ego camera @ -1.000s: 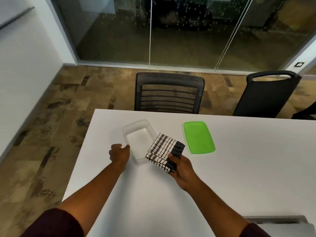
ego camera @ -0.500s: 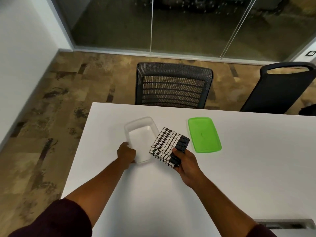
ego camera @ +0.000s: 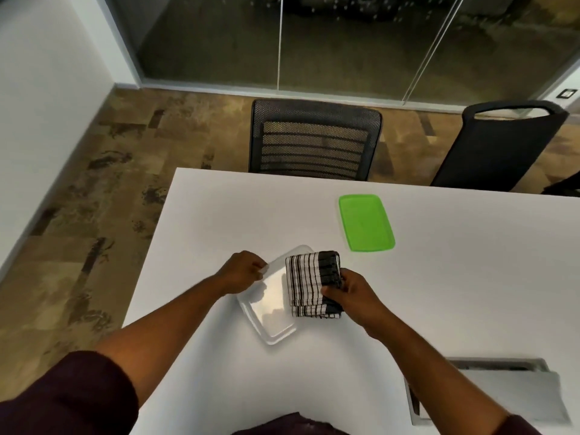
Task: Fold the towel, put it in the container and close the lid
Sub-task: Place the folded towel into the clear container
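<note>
Grip: our right hand [ego camera: 351, 296] pinches the folded towel [ego camera: 309, 284] over the container [ego camera: 270, 309] at centre frame, ready to drop in; left hand [ego camera: 248, 271] clasps its rim, steadying. Lid [ego camera: 365, 222] waits upper right, apart.

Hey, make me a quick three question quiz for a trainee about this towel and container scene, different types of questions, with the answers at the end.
1. True or false: the green lid is already on the clear container.
2. Which hand holds the folded striped towel? A) the left hand B) the right hand C) both hands
3. Fill in: the left hand grips the container at its ____ edge, as the person sees it.

Key
1. False. The lid lies on the white table, apart from the container, farther from the person and to the right.
2. B. The right hand holds the towel over the container's right side.
3. Left.
</note>
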